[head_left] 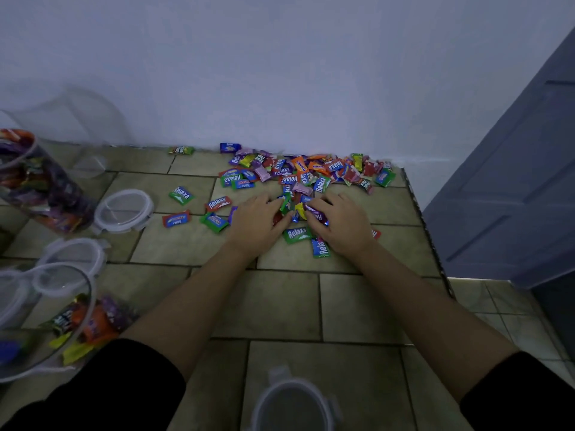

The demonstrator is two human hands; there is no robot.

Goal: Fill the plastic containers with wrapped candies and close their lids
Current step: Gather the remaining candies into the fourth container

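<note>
A heap of wrapped candies [311, 172] lies on the tiled surface against the white wall. My left hand [258, 222] and my right hand [339, 225] lie side by side on the near edge of the heap, fingers curled round a small bunch of candies [295, 209] between them. A clear container full of candies [37, 181] stands at the left. A second container with some candies [46, 318] stands at the lower left. An open container [292, 402] sits at the bottom centre, its inside dark.
Two round clear lids [124, 209] [74, 259] lie on the tiles at the left. Loose candies [182, 195] are scattered left of my hands. An empty clear container [77, 126] stands at the back left. The tiled surface ends at an edge [429, 231] on the right, beside a blue door [513, 181].
</note>
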